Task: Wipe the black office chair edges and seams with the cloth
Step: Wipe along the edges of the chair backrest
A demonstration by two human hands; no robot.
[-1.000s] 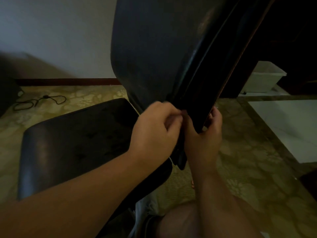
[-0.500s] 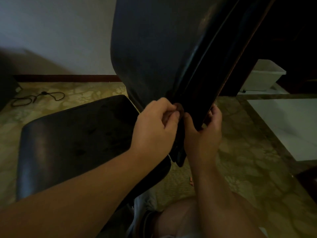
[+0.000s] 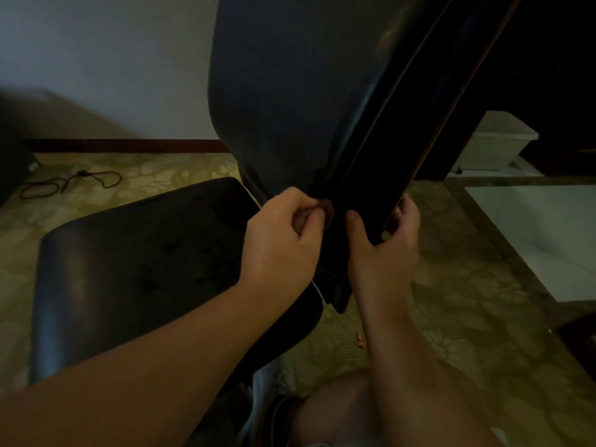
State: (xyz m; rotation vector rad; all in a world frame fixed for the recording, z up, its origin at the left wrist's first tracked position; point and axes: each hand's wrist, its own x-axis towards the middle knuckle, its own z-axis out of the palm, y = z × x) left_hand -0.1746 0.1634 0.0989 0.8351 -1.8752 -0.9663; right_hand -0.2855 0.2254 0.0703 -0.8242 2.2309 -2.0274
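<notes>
Pinching at the seam on the backrest (image 3: 290, 101) lower edge, frame centre, the left hand (image 3: 283, 243) is working fingertips-together while the right hand (image 3: 383, 253) is clamping the chair edge, likely steadying it; cloth not discernible, seat (image 3: 135, 269) lower left, patterned floor (image 3: 451, 301), dim room.

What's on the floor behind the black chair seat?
Behind the chair seat a black cord lies on the patterned floor by the wall. Whatever lies under the seat is hidden.
</notes>
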